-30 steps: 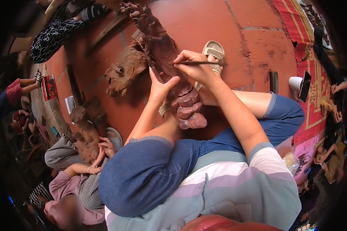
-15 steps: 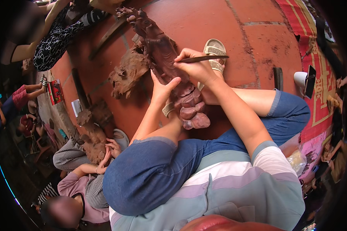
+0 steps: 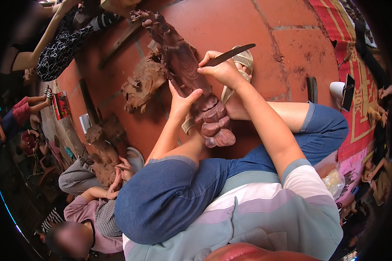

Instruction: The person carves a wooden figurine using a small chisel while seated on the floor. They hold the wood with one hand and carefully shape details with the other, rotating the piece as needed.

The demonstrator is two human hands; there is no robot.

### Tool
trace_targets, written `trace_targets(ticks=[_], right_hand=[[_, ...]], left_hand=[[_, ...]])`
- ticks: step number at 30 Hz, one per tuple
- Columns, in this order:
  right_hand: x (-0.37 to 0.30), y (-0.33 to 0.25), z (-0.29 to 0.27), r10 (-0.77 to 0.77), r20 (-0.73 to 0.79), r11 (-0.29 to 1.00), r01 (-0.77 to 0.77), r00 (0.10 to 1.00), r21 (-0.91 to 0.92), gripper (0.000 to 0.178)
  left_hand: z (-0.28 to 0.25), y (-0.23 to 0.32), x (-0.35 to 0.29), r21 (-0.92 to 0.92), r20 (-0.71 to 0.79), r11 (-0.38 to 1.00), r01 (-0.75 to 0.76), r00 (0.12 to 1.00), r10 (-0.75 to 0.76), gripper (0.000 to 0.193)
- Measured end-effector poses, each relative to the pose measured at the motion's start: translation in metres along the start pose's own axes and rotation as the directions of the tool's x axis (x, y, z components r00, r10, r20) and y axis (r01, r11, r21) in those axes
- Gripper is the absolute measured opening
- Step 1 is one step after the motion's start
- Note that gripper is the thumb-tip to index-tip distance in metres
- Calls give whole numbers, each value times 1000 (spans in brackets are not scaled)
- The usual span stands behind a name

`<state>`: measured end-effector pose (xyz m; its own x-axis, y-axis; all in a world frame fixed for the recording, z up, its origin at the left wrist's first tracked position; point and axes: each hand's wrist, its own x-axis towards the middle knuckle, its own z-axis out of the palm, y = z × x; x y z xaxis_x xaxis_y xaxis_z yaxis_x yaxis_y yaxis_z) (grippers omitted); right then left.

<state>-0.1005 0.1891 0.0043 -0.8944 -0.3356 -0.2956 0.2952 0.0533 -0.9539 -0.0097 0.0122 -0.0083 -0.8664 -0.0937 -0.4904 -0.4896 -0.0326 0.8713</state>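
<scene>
A long, dark reddish-brown wood carving (image 3: 189, 65) stretches away from me between my knees. It has a wavy bearded part in the middle and rounded lumps at its near end. My left hand (image 3: 181, 101) grips its left side, thumb lying across the wood and fingers mostly hidden behind. In a pinch, my right hand (image 3: 222, 69) holds a dark, flat carving tool (image 3: 231, 55), its wide end pointing up and right. The fingertips rest at the carving's right side by the beard; the tool's working tip is hidden there.
Beyond my left hand a rough brown wood piece (image 3: 141, 82) lies on the red tile floor (image 3: 231, 21). At lower left a co-worker's hands (image 3: 119, 174) are at another carving (image 3: 103, 158). A white cup (image 3: 336, 89) and a phone (image 3: 348, 92) stand at right, near a red-gold mat (image 3: 357, 108).
The tool has turned in my right hand: its outer end has swung upward and its flat side now shows broader. My left hand keeps its hold on the carving.
</scene>
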Motion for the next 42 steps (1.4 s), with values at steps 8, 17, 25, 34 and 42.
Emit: trace_targets(ticks=[8, 17, 25, 34, 42], right_hand=[[2, 7, 1, -127, -23, 990, 125, 992, -65, 12], [-6, -7, 7, -64, 21, 988, 66, 998, -140, 11], [-9, -10, 11, -62, -21, 995, 60, 998, -82, 12], [-12, -1, 14, -85, -57, 993, 80, 995, -87, 12], [-8, -5, 20, -110, 37, 992, 112, 993, -53, 13]], left_hand=[[-4, -4, 3, 10, 5, 999, -32, 999, 32, 120], [-2, -1, 0, 4, 7, 999, -51, 999, 51, 104], [0, 5, -2, -19, 14, 999, -34, 999, 35, 105], [4, 4, -6, -14, -10, 1000, -20, 1000, 20, 101], [-6, -3, -8, -61, -36, 992, -113, 993, 111, 101]])
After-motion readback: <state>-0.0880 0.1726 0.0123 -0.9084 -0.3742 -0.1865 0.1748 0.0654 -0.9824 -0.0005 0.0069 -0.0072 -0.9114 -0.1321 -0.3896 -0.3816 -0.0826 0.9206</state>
